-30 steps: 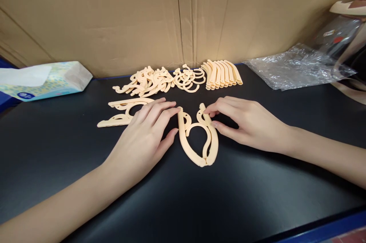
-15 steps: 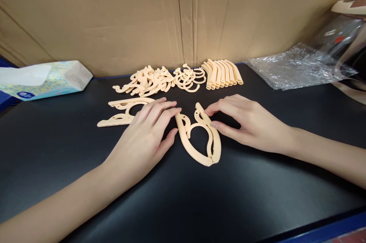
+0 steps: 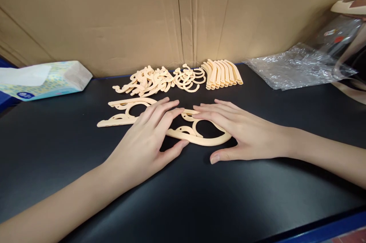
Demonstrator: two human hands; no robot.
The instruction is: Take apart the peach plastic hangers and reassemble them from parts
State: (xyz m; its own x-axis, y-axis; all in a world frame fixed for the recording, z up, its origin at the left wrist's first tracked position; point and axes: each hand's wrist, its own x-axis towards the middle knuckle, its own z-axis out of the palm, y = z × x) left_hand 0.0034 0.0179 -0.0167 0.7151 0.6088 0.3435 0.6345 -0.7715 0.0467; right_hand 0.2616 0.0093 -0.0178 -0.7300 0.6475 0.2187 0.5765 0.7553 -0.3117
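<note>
A pale cream plastic folding hanger (image 3: 210, 141) lies flat on the black table between my hands, its curved end pointing right. My left hand (image 3: 150, 136) straddles its left end, the thumb at the near arm and the fingertips at the far arm. Over the far arm and right end reaches my right hand (image 3: 243, 132), fingers stretched out and thumb apart on the table side; it covers part of the hanger. Just left of these, a second folding hanger (image 3: 120, 121) lies flat, its right part hidden behind my left hand.
Along the back lie a heap of loose hooked cream parts (image 3: 148, 81), several ring-like hooks (image 3: 187, 79) and a row of hanger arms (image 3: 223, 75). A tissue pack (image 3: 63, 79) sits at left, clear plastic bags (image 3: 300, 67) at right. Cardboard (image 3: 128, 18) stands behind the black table (image 3: 200, 197).
The hanger between my hands has turned, its curved end swinging from near me to the right. My right hand has moved left over it, fingers spreading; my left thumb has reached its near arm.
</note>
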